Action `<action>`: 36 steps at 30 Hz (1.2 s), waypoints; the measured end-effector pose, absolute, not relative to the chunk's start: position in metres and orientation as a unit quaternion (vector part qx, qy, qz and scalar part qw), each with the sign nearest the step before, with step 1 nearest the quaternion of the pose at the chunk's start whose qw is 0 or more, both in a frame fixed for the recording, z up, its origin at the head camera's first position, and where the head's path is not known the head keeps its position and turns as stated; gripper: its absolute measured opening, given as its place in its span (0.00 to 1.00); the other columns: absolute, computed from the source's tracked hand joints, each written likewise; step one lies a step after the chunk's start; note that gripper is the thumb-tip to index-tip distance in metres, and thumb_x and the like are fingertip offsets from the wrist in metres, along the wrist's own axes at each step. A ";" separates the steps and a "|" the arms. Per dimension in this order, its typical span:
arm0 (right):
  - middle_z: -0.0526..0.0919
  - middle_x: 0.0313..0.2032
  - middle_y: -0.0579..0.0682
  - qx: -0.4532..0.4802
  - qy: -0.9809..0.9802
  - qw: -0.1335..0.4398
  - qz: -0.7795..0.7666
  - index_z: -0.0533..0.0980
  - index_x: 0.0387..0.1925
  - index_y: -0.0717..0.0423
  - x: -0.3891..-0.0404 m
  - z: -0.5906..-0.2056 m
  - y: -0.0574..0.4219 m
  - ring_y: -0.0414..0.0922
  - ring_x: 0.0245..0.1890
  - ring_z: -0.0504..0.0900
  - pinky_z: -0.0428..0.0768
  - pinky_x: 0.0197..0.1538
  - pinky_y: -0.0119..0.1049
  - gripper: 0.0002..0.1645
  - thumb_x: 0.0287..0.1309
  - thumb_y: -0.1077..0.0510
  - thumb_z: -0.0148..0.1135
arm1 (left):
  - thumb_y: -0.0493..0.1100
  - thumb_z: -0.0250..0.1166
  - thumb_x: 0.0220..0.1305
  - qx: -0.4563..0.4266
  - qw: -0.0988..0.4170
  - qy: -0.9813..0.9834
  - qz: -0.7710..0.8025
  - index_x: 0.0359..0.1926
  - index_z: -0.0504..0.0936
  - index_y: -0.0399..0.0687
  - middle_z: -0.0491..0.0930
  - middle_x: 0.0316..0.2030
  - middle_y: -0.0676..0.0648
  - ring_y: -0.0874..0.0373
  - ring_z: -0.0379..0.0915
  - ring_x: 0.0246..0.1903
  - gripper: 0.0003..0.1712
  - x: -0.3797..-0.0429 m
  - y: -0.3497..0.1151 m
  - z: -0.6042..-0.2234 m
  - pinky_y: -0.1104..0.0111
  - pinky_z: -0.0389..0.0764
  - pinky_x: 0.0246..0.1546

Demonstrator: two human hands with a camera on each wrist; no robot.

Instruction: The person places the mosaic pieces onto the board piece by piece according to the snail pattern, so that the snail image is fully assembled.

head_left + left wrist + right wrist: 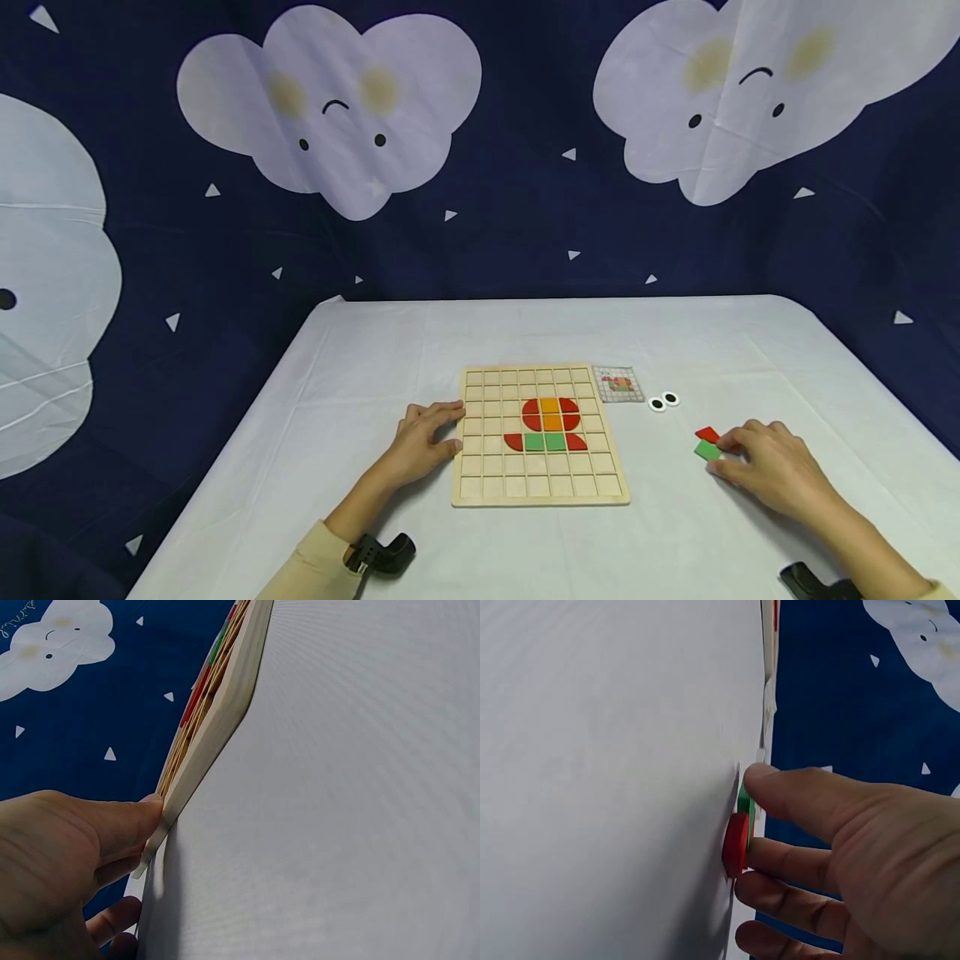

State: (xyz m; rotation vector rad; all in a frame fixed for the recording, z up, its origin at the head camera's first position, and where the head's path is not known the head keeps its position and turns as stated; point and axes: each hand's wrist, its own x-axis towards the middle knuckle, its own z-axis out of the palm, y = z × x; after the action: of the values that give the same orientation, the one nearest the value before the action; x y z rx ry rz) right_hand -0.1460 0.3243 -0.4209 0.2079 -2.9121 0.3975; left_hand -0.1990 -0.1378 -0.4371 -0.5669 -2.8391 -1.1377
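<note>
A wooden grid board (pixel 480 492) lies flat, with red quarter-round, orange square and green square (pixel 555 442) pieces set in its cells. My left hand (pixel 422 442) rests at the board's left edge, thumb and fingertips touching it with straight fingers. In the left wrist view the thumb (pixel 127 825) lies against the board's side. My right hand (pixel 776 467) reaches over a few loose pieces, thumb and fingers spread apart around them. Close to its fingertips are a green piece (pixel 707 450) and a red piece (pixel 707 434). In the right wrist view a rounded red piece (pixel 736 844) lies beside the fingers.
A small pattern card (pixel 618 384) lies off the board's upper right side. Two round white eye pieces (pixel 663 402) with black centres sit between card and right hand. White cloth (pixel 375 350) covers the table; a dark blue cloud-print curtain (pixel 525 183) hangs behind.
</note>
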 end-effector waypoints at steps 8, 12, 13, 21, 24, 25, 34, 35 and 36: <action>0.80 0.30 0.47 0.090 -0.982 0.109 0.125 0.83 0.32 0.54 -0.151 -0.424 0.319 0.49 0.34 0.73 0.66 0.36 0.48 0.16 0.40 0.51 0.73 | 0.40 0.68 0.56 -0.182 0.014 -0.912 -0.366 0.58 0.77 0.46 0.72 0.63 0.53 0.61 0.54 0.39 0.27 -0.199 -0.138 -0.438 0.63 0.54 0.44; 0.80 0.30 0.46 0.096 -0.981 0.113 0.126 0.83 0.32 0.53 -0.151 -0.424 0.316 0.48 0.34 0.73 0.66 0.36 0.47 0.15 0.40 0.52 0.73 | 0.40 0.68 0.55 -0.181 0.016 -0.913 -0.364 0.58 0.77 0.46 0.72 0.62 0.53 0.61 0.54 0.39 0.27 -0.199 -0.138 -0.438 0.64 0.55 0.44; 0.80 0.30 0.46 0.098 -0.980 0.114 0.128 0.83 0.32 0.53 -0.151 -0.423 0.315 0.48 0.34 0.73 0.66 0.36 0.46 0.15 0.40 0.52 0.73 | 0.40 0.68 0.55 -0.180 0.016 -0.914 -0.364 0.58 0.77 0.46 0.72 0.62 0.53 0.61 0.55 0.39 0.27 -0.199 -0.138 -0.438 0.64 0.55 0.44; 0.80 0.31 0.45 0.113 -0.975 0.106 0.156 0.83 0.34 0.54 -0.159 -0.413 0.285 0.44 0.35 0.71 0.64 0.38 0.41 0.13 0.42 0.55 0.71 | 0.40 0.68 0.55 -0.178 0.012 -0.913 -0.366 0.58 0.77 0.46 0.72 0.63 0.53 0.61 0.56 0.41 0.27 -0.200 -0.138 -0.439 0.63 0.56 0.45; 0.80 0.32 0.46 0.126 -0.973 0.101 0.167 0.83 0.34 0.53 -0.165 -0.409 0.267 0.45 0.36 0.71 0.66 0.40 0.43 0.13 0.43 0.55 0.71 | 0.41 0.67 0.56 -0.178 0.010 -0.913 -0.367 0.58 0.77 0.47 0.72 0.63 0.54 0.61 0.56 0.41 0.27 -0.200 -0.138 -0.439 0.63 0.56 0.45; 0.80 0.32 0.46 0.132 -0.971 0.101 0.170 0.83 0.34 0.53 -0.167 -0.407 0.260 0.46 0.36 0.72 0.67 0.40 0.43 0.13 0.43 0.55 0.71 | 0.41 0.67 0.56 -0.178 0.009 -0.913 -0.367 0.58 0.77 0.47 0.72 0.63 0.54 0.61 0.56 0.41 0.27 -0.200 -0.138 -0.439 0.63 0.56 0.45; 0.82 0.39 0.49 0.188 -0.958 0.095 0.196 0.82 0.35 0.52 -0.188 -0.398 0.199 0.54 0.47 0.74 0.70 0.51 0.53 0.13 0.45 0.55 0.70 | 0.41 0.68 0.55 -0.178 0.015 -0.915 -0.363 0.58 0.77 0.47 0.72 0.62 0.53 0.60 0.56 0.41 0.27 -0.200 -0.137 -0.437 0.62 0.56 0.46; 0.82 0.39 0.49 0.196 -0.956 0.097 0.197 0.82 0.35 0.52 -0.190 -0.398 0.192 0.54 0.48 0.74 0.69 0.52 0.54 0.13 0.44 0.55 0.70 | 0.41 0.68 0.55 -0.177 0.015 -0.915 -0.363 0.57 0.77 0.47 0.72 0.62 0.53 0.60 0.56 0.41 0.27 -0.200 -0.137 -0.437 0.62 0.56 0.45; 0.82 0.38 0.48 0.204 -0.953 0.098 0.200 0.82 0.35 0.52 -0.192 -0.398 0.185 0.53 0.47 0.75 0.70 0.51 0.52 0.13 0.44 0.55 0.71 | 0.41 0.68 0.55 -0.176 0.015 -0.915 -0.362 0.58 0.77 0.47 0.72 0.62 0.53 0.60 0.56 0.41 0.27 -0.200 -0.137 -0.437 0.62 0.56 0.45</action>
State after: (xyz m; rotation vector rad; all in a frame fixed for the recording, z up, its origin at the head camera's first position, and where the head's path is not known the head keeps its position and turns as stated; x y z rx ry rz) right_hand -0.1922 0.1849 -0.3975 0.6044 -2.8213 0.5909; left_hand -0.1997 -0.1374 -0.4374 -0.5473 -2.8483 -1.1275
